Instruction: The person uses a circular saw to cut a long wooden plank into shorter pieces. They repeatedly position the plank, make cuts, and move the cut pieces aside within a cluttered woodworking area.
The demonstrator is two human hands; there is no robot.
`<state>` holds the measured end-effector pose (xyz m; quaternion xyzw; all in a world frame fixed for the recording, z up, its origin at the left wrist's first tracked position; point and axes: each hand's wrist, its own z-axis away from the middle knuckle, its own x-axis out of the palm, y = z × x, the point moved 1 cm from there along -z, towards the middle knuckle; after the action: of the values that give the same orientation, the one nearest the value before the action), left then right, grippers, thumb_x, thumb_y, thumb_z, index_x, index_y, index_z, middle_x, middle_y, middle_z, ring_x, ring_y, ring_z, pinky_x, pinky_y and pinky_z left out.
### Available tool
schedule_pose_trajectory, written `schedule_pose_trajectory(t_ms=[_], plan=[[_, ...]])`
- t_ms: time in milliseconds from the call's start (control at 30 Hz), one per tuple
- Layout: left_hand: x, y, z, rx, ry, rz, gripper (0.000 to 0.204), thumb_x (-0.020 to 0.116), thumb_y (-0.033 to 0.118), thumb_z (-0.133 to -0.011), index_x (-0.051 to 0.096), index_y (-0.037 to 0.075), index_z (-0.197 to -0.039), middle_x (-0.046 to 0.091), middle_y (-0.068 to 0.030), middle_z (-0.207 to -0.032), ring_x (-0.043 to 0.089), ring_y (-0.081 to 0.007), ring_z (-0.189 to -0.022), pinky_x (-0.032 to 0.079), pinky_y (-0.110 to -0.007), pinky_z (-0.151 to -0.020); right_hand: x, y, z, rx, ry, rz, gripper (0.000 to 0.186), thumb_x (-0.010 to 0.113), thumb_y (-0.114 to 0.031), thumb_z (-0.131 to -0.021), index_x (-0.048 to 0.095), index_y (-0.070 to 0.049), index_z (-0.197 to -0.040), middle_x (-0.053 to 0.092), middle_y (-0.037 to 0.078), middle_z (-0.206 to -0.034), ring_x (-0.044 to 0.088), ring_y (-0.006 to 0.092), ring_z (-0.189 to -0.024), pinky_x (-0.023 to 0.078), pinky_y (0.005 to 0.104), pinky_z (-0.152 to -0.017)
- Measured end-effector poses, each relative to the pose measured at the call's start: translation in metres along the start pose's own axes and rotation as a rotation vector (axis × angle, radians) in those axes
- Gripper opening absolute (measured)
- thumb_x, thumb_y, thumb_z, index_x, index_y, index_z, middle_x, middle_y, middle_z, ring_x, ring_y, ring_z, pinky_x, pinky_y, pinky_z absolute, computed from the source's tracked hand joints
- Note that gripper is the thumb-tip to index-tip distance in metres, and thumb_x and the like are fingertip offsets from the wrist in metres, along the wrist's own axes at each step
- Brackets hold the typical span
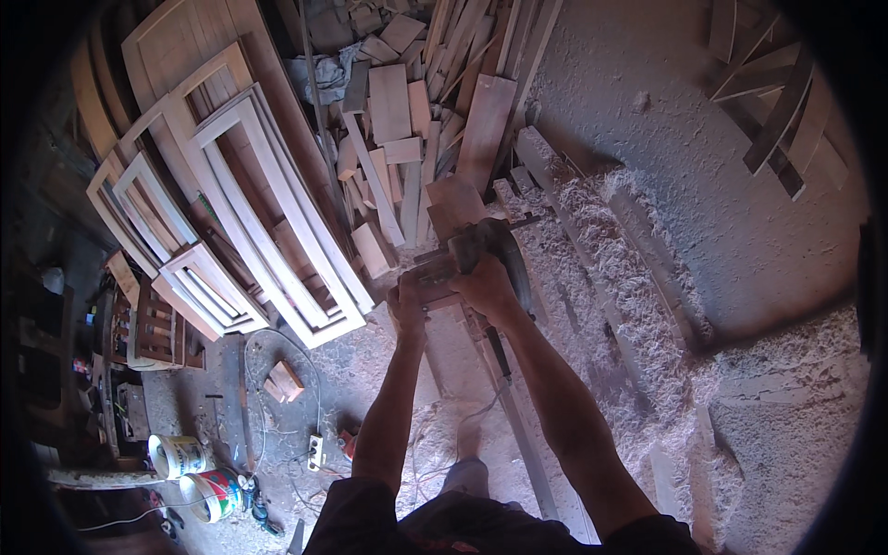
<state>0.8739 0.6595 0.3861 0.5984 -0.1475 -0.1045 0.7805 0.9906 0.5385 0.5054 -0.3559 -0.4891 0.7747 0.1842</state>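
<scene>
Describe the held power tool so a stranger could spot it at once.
Find the heap of wood offcuts at top centre. Just below it, the right hand grips the power tool. Its dark, rounded body stands out from the paler wood around it.

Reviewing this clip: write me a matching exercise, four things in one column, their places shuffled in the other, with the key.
1. power tool
2. buckets
3. offcuts
4. shavings

A. top centre of the picture
B. lower left
C. gripped by the right hand
D. strewn on the right side

Pairs: 1-C, 2-B, 3-A, 4-D
</scene>
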Motion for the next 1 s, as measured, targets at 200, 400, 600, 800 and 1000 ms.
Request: schedule_pose_trajectory(t_ms=[200, 400, 600, 800, 1000], plan=[[0.005, 0.008, -0.017, -0.026, 0.003, -0.013, 0.064, 0.064, 0.061, -0.095, 0.063, -0.002, -0.106, 0.056, -0.0054, -0.080, 0.056, -0.0129, -0.059, 0.043, -0.029, -0.043, 0.004, -0.004, -0.022, -0.056, -0.011, -0.028, 0.041, 0.072, -0.013, -0.075, 0.067, 0.008, -0.110, 0.074, 0.025, -0.093, 0.076, 0.0344, -0.078, 0.059, 0.0439, -0.068], [0.010, 0.010, -0.042, 0.003, -0.014, -0.013, 0.066, 0.062, 0.062, -0.095, 0.063, -0.004, -0.106, 0.059, -0.0059, -0.079, 0.056, -0.0131, -0.056, 0.042, -0.029, -0.042, 0.005, -0.011, -0.042, -0.036, -0.025, -0.057, 0.038, 0.072, -0.013, -0.075, 0.067, 0.008, -0.107, 0.074, 0.025, -0.090, 0.076, 0.0344, -0.075, 0.059, 0.0434, -0.067], [0.015, 0.015, -0.068, -0.007, -0.018, -0.043, 0.070, 0.061, 0.066, -0.095, 0.064, -0.003, -0.107, 0.059, -0.0057, -0.079, 0.055, -0.0132, -0.055, 0.043, -0.029, -0.042, 0.013, -0.015, -0.071, -0.098, -0.001, -0.098, 0.032, 0.073, -0.011, -0.075, 0.068, 0.007, -0.100, 0.071, 0.021, -0.081, 0.072, 0.0292, -0.070, 0.055, 0.0405, -0.061], [0.013, 0.020, -0.069, 0.087, -0.084, 0.000, 0.060, 0.057, 0.058, -0.101, 0.065, 0.000, -0.115, 0.057, -0.0031, -0.081, 0.054, -0.0118, -0.058, 0.043, -0.027, -0.042, 0.017, -0.010, -0.075, -0.244, 0.115, -0.015, 0.029, 0.075, -0.012, -0.078, 0.067, 0.005, -0.100, 0.069, 0.017, -0.075, 0.071, 0.0243, -0.064, 0.055, 0.0400, -0.058], [0.006, 0.045, -0.013, 0.493, -0.227, 0.044, 0.042, 0.054, 0.043, -0.108, 0.064, 0.003, -0.117, 0.055, -0.0008, -0.092, 0.051, -0.0101, -0.077, 0.044, -0.027, -0.065, 0.006, 0.018, 0.011, -0.535, 0.323, -0.027, 0.041, 0.076, -0.015, -0.083, 0.065, 0.000, -0.120, 0.073, 0.021, -0.090, 0.074, 0.0329, -0.086, 0.058, 0.0424, -0.077]])
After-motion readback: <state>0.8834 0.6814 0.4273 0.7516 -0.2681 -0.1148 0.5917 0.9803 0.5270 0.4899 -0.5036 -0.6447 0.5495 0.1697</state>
